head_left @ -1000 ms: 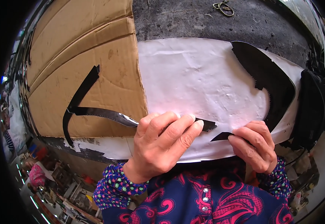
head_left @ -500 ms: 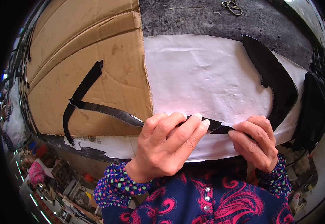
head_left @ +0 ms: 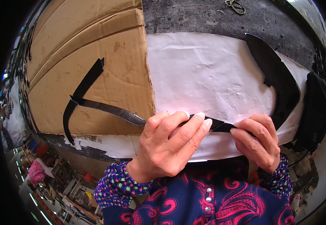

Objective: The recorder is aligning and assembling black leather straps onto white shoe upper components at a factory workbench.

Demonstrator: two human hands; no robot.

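I am watching both hands pinching one long black strip (head_left: 106,108) just above the near edge of the counter (head_left: 193,15). The left hand (head_left: 168,146) is closing its fingers over the strip's middle; the right hand (head_left: 258,140) is gripping its right end, so the two are nearly touching. The strip's long axis is running left to right, its free length trailing leftward over the cardboard sheet (head_left: 91,56) and forking there, well away from the right hand and nearer the left.

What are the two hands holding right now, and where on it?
Both hold one long black strip. The left hand pinches it partway along; the right hand pinches its near end. The rest trails left over the cardboard.
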